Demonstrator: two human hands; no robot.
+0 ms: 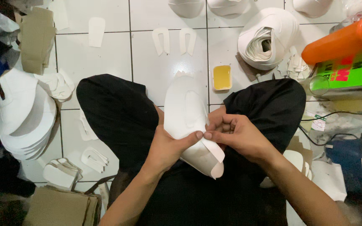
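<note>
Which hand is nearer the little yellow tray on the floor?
Right. The right hand pinches the white piece below the yellow tray; the left hand grips it lower and farther left.

Far right, a flat green box with red and black print, lying under an orange bottle; below it, a small white label on the floor. No screens or signs.

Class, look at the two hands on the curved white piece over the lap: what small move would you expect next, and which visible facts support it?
Probably the right hand presses its fingertips along the folded lower edge of the white curved piece, smoothing it toward the tip. The left hand already steadies the piece from beneath with its thumb on top, both thumbs meet at that edge, and the flap near the bottom looks not yet flat.
</note>
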